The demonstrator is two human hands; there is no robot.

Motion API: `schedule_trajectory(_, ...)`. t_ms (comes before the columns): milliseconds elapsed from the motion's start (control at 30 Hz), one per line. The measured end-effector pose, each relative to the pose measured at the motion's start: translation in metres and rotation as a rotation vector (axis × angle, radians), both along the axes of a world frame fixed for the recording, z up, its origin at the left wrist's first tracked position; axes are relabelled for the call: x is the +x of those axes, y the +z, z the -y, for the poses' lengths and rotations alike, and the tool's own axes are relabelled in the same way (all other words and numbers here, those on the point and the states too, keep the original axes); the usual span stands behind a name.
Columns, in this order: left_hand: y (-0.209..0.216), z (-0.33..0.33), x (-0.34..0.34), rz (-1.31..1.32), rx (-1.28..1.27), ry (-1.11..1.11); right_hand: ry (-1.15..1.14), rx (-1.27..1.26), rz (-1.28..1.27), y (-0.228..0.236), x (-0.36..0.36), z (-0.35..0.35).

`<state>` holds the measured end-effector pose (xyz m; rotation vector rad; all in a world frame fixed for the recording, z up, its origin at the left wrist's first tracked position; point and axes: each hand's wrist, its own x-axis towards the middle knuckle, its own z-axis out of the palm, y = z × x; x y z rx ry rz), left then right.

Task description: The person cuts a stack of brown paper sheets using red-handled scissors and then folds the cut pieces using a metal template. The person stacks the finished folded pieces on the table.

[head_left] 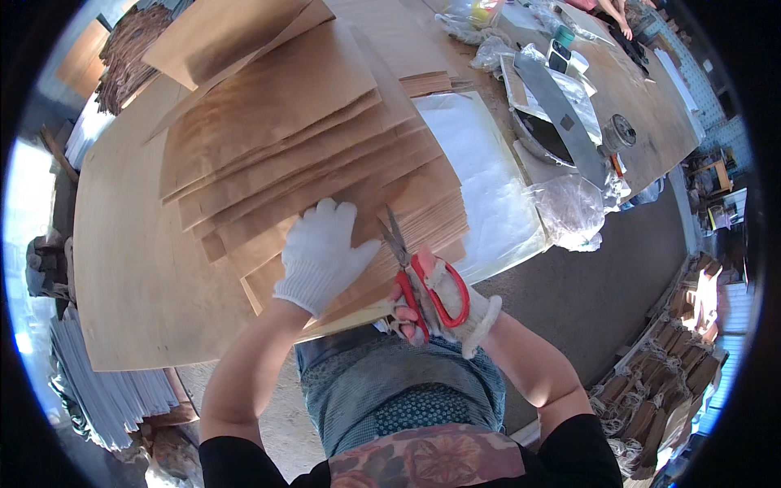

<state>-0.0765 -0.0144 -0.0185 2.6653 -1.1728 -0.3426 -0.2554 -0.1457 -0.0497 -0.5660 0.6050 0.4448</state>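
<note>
A thick, fanned stack of brown paper bags lies on the wooden table in front of me. My left hand, in a white knit glove, rests on the near part of the stack with its fingers spread and palm down. Scissors with red handles are in my right hand, which wears a worn glove that leaves fingertips bare. The scissor blades point away from me, slightly parted, over the right part of the stack's near edge. Part of the right hand's grip is hidden behind the handles.
White sheets lie right of the stack. Beyond them are a grey flat strip, a dark basin, a metal can and clear plastic bags. Tied brown bundles sit low at right. Another person's hand shows far right.
</note>
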Motion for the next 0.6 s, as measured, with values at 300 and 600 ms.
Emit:
schedule_trajectory(300,-0.015,-0.013,0.007,0.005,-0.121,-0.01,0.082,-0.392,-0.083,-0.002,-0.036,0.021)
schedule_trajectory(600,-0.006,-0.019,0.035,-0.3,-0.11,-0.119,-0.223,-0.34,-0.083,-0.035,-0.027,0.013)
